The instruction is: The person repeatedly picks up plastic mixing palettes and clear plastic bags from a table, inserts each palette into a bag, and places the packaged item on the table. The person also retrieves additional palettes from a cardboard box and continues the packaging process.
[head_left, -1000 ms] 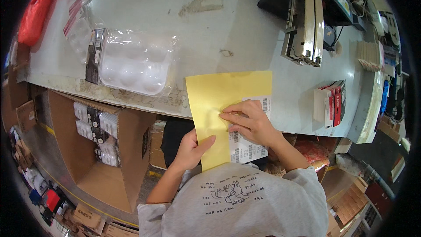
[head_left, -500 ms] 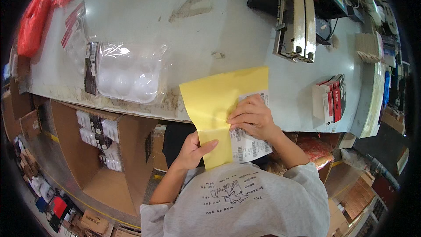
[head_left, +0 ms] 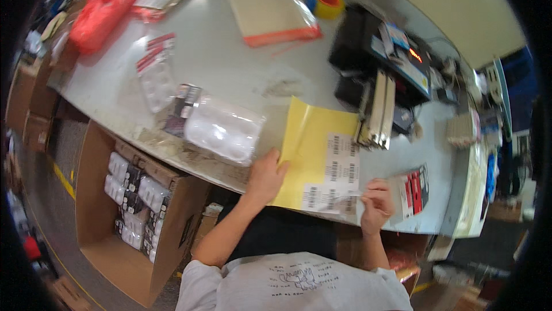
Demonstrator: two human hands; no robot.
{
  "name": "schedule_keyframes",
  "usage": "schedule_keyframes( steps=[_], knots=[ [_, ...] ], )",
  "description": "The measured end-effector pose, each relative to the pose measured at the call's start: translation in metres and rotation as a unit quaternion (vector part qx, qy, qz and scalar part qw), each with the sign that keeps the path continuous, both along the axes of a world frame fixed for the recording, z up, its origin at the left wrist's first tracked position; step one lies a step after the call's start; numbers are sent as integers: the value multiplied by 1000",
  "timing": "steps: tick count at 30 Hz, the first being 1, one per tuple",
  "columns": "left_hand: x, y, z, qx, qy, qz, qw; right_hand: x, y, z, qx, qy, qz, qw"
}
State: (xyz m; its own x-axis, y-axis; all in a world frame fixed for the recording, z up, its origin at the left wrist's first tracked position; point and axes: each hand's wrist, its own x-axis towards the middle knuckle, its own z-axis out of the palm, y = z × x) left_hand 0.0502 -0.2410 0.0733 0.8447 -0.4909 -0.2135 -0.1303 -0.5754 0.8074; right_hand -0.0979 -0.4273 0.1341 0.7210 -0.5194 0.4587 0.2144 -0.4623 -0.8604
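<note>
A yellow backing sheet (head_left: 307,144) lies at the table's front edge, with rows of white barcode labels (head_left: 339,170) on its right part. My left hand (head_left: 267,179) grips the sheet's left edge, thumb on top. Beside the lower right corner, my right hand (head_left: 376,204) is closed in a pinch. A small whitish, blurred piece, apparently a label, reaches from its fingertips toward the sheet. Left of the sheet lies a clear-bagged white tray (head_left: 224,130) with rounded hollows and a dark card header (head_left: 185,101).
An open carton (head_left: 118,253) below the table's left front holds several packed white trays. Another bagged tray (head_left: 156,84), a red plastic bag (head_left: 106,12), a stack of clear bags (head_left: 273,6) and tape rolls (head_left: 325,0) lie farther back. A black label printer (head_left: 368,41) and red-white boxes (head_left: 413,193) are rightward.
The view has shifted, showing more of the table's back. The sheet now lies flatter on the table. My right hand has moved off the labels to the sheet's lower right corner.
</note>
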Motion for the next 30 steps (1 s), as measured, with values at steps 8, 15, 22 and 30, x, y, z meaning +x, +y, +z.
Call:
schedule_keyframes(
  steps=[8,15,22,30],
  knots=[
    [-51,55,21,-76,-318,94,940,178,66,52,158,134,244,947],
    [1,87,33,-184,-319,249,896,229,113,33,172,299,290,893],
    [21,72,25,-209,-327,237,891,218,120,24,168,272,243,916],
    [21,77,34,-77,-343,176,920,211,125,15,137,238,203,940]
  ],
)
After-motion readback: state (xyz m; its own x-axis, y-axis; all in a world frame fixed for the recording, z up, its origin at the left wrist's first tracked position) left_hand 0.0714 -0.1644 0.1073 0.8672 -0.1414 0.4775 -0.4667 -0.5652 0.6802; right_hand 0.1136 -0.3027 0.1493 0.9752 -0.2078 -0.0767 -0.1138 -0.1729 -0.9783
